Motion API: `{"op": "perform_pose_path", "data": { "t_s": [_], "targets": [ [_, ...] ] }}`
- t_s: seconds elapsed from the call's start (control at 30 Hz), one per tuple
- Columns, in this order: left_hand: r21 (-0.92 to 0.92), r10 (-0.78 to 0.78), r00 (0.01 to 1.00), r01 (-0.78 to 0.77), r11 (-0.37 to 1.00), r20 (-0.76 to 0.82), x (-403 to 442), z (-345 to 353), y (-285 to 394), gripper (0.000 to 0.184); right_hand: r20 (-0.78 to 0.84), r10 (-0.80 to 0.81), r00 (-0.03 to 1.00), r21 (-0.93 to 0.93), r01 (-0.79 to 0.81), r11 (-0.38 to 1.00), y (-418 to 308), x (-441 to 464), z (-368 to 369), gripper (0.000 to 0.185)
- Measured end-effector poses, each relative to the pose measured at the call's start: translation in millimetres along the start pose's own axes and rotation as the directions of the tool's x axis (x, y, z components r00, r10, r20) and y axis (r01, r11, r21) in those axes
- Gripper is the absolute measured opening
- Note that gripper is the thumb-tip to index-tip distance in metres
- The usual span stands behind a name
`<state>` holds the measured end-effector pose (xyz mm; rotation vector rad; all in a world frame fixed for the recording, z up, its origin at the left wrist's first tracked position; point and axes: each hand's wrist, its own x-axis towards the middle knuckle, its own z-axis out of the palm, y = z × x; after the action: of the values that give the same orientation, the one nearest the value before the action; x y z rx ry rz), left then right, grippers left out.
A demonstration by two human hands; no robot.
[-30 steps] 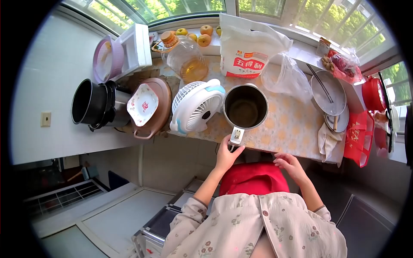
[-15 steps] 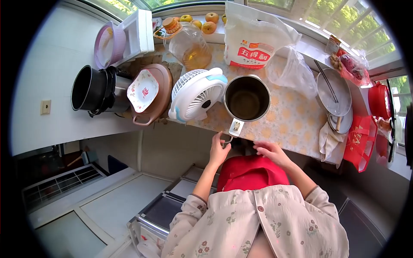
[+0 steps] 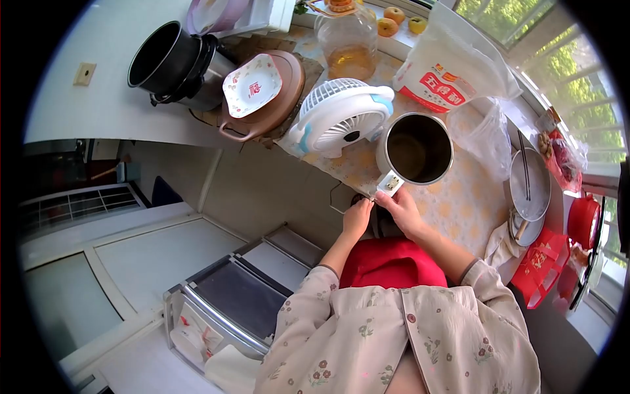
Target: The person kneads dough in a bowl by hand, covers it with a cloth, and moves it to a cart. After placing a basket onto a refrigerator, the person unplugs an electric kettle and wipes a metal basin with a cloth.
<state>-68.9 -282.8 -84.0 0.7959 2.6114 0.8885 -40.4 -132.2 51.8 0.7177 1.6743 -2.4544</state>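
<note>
A metal pot (image 3: pixel 417 148) with a dark interior stands near the table's front edge. Its white handle (image 3: pixel 391 183), which has small dark slots, points toward my body. My right hand (image 3: pixel 401 211) is closed around the lower end of this handle. Just to its left, my left hand (image 3: pixel 356 219) has its fingertips pinched together, nearly touching the right thumb; what they hold is too small to make out. A thin cord (image 3: pixel 333 197) loops down beside the left hand at the table edge. Left of the pot is a white and blue fan (image 3: pixel 346 121).
A flour bag (image 3: pixel 453 65) and an oil jug (image 3: pixel 348 46) stand behind. Farther left are a floral dish (image 3: pixel 252 85) on a pinkish lidded pan and a black pot (image 3: pixel 164 59). At right are a pan (image 3: pixel 530 184) with chopsticks and a red bag (image 3: pixel 539 266).
The view has turned to the right. My right hand has moved left from the table's edge onto the handle. My left hand's fingers have closed, and the two hands have come together.
</note>
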Motion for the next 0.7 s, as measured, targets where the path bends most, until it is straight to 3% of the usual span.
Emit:
{"op": "perform_pose_path", "data": {
  "t_s": [0.03, 0.1, 0.23, 0.3, 0.37, 0.43, 0.5, 0.57, 0.63, 0.67, 0.7],
  "targets": [
    [-0.004, -0.011, 1.0, 0.011, 1.0, -0.012, -4, -1, -8, 0.023, 0.005, 0.012, 1.0, 0.023, -0.012, 1.0, -1, 1, 0, 0.042],
    [0.122, -0.197, 0.966, 0.178, 0.976, 0.169, -15, -13, -28, 0.021, 0.025, 0.033, 0.999, 0.03, -0.033, 0.999, -4, -3, 1, 0.043],
    [0.132, -0.284, 0.951, 0.268, 0.954, 0.125, -73, -37, -41, 0.022, -0.015, 0.074, 0.997, 0.047, -0.073, 0.996, -4, -6, 4, 0.044],
    [-0.062, -0.343, 0.937, 0.34, 0.939, -0.059, -76, -45, -22, 0.026, 0.113, 0.043, 0.993, -0.01, -0.042, 0.999, -4, 3, 1, 0.043],
    [-0.082, -0.4, 0.908, 0.393, 0.916, -0.126, -82, -57, -12, 0.026, 0.092, -0.037, 0.995, -0.067, 0.044, 0.997, 2, 7, 8, 0.035],
    [-0.111, -0.481, 0.85, 0.468, 0.877, -0.215, -93, -73, 1, 0.026, -0.015, -0.174, 0.985, -0.181, 0.169, 0.969, 27, 23, -2, 0.026],
    [-0.229, -0.517, 0.791, 0.464, 0.855, -0.327, -111, -106, 7, 0.024, -0.198, -0.197, 0.96, -0.106, 0.179, 0.978, 31, 23, 3, 0.03],
    [-0.269, -0.553, 0.709, 0.484, 0.833, -0.437, -127, -133, 17, 0.022, -0.247, -0.217, 0.944, -0.169, 0.179, 0.969, 26, 16, -6, 0.025],
    [-0.512, -0.603, 0.613, 0.347, 0.786, -0.511, -133, -165, 37, 0.024, -0.192, -0.255, 0.948, -0.097, 0.24, 0.966, 30, 13, -27, 0.019],
    [-0.55, -0.584, 0.575, 0.258, 0.795, -0.574, -134, -180, 47, 0.025, -0.164, -0.232, 0.959, -0.087, 0.22, 0.972, 26, 7, -35, 0.016],
    [-0.539, -0.591, 0.528, 0.271, 0.797, -0.61, -136, -196, 55, 0.025, -0.137, -0.214, 0.967, -0.081, 0.204, 0.976, 17, 1, -43, 0.014]
  ]
}}
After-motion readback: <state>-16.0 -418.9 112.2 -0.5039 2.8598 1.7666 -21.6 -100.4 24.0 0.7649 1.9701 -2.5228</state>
